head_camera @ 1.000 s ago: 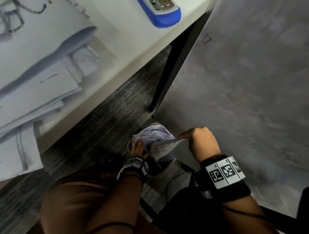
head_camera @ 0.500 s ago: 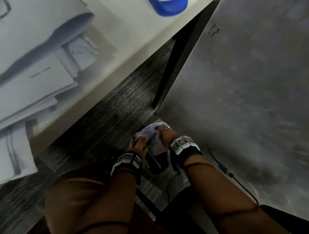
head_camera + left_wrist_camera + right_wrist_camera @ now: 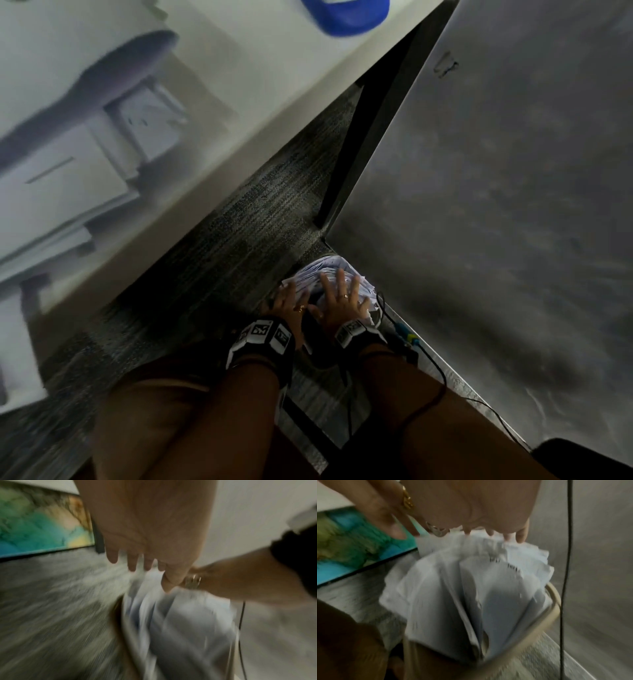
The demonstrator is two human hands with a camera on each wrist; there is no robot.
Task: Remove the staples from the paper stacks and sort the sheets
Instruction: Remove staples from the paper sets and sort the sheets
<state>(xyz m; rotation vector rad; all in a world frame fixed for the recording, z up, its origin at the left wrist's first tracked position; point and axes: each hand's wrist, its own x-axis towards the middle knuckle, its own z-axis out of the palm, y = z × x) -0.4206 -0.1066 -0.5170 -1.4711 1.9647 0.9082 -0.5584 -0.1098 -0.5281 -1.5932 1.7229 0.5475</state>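
Since the frame a second before, both hands had come down flat onto the crumpled paper sheets [image 3: 327,274] heaped in a tan wastebasket [image 3: 553,601] on the grey carpet [image 3: 219,260], where the right had earlier pinched one sheet above it. From left to right, white papers [image 3: 68,178] lay blurred on the desk [image 3: 239,61] near a blue stapler [image 3: 349,17], then the left hand [image 3: 287,301] pressed the heap with straight fingers. Just beside it the right hand [image 3: 340,301] lay splayed wide on the sheets, a black cable [image 3: 404,329] running past along the grey wall [image 3: 496,205].

Creased white paper sheets [image 3: 471,595] fill a seemingly smooth beige plastic bin [image 3: 553,599] on rough grey carpet [image 3: 219,260]
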